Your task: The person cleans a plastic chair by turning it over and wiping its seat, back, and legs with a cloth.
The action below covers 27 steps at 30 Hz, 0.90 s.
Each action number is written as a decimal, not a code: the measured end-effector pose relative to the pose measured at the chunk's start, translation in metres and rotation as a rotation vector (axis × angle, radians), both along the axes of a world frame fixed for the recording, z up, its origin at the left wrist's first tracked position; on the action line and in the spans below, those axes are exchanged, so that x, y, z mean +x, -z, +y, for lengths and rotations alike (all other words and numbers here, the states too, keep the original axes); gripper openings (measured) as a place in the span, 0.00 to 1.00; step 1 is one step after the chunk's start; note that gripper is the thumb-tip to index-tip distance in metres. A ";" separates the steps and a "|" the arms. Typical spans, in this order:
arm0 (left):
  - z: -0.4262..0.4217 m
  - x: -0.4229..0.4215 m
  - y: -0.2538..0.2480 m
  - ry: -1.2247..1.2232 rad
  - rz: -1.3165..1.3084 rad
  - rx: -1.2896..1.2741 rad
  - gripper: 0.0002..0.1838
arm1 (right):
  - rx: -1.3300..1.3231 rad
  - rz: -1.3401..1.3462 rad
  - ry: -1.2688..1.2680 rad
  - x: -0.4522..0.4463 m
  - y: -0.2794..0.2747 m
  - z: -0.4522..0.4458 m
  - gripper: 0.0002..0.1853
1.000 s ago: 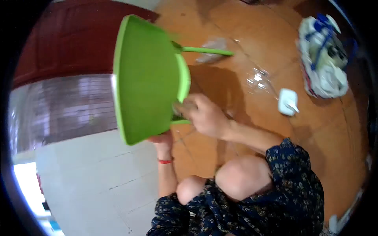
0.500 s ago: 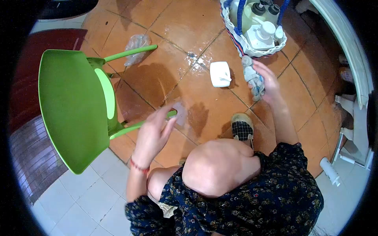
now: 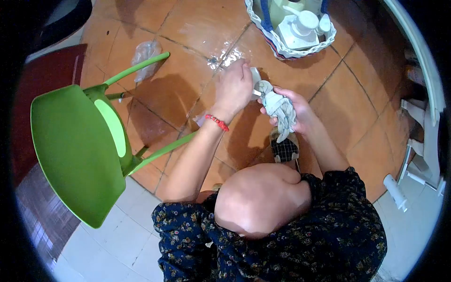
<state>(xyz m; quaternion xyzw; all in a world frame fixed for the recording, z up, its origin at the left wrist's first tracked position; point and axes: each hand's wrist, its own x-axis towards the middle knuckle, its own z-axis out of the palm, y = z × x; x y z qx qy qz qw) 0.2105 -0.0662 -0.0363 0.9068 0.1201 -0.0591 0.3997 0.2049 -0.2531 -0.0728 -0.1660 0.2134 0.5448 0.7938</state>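
Observation:
My left hand (image 3: 234,87), with a red beaded bracelet at its wrist, is closed around a white pump bottle (image 3: 255,76). The hand covers most of the bottle, and only its right side and short spout show. In my right hand (image 3: 300,110) is a damp-looking, bunched grey-white cloth (image 3: 282,110), its loose end hanging toward my shoe. The top of the cloth lies right beside the bottle's spout.
A white woven basket (image 3: 291,52) holding several bottles stands at the top. To the left is a green chair (image 3: 77,155), tipped over on the tiles. A crumpled clear plastic bag (image 3: 146,58) lies near its leg. Wet patches shine on the orange floor (image 3: 199,35).
My left hand has moved from beside the chair leg, up and right, onto the white bottle. My right hand has brought the cloth left and down toward it. The view has shifted slightly.

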 end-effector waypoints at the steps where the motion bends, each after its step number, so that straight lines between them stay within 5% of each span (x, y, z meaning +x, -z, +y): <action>1: -0.001 0.000 0.002 -0.007 0.016 0.004 0.19 | 0.020 0.007 -0.005 0.001 0.002 0.000 0.19; 12: -0.002 0.000 0.003 0.006 0.122 0.191 0.20 | 0.003 -0.021 0.023 -0.011 0.000 -0.002 0.21; 13: 0.011 -0.008 0.020 0.207 -0.090 0.291 0.23 | -0.007 -0.035 0.018 -0.014 -0.009 0.003 0.21; 14: 0.015 -0.008 -0.020 0.085 0.046 0.179 0.23 | -0.058 -0.086 0.006 -0.019 -0.010 0.006 0.23; 17: 0.053 -0.032 -0.043 0.029 -0.314 0.193 0.21 | -0.164 -0.202 0.092 -0.033 -0.022 0.008 0.24; 19: 0.085 -0.056 -0.104 0.137 -0.453 0.133 0.20 | -0.150 -0.356 0.135 -0.035 -0.043 0.025 0.25; 23: 0.118 -0.139 -0.267 0.216 -0.586 0.714 0.23 | -0.097 -0.563 0.107 -0.042 -0.114 0.071 0.22; 25: 0.145 -0.165 -0.296 -0.096 -0.800 0.867 0.22 | -0.109 -0.721 0.040 -0.042 -0.133 0.123 0.20; 27: 0.165 -0.174 -0.312 -0.363 -0.606 0.730 0.24 | -0.040 -0.920 0.190 -0.044 -0.144 0.193 0.19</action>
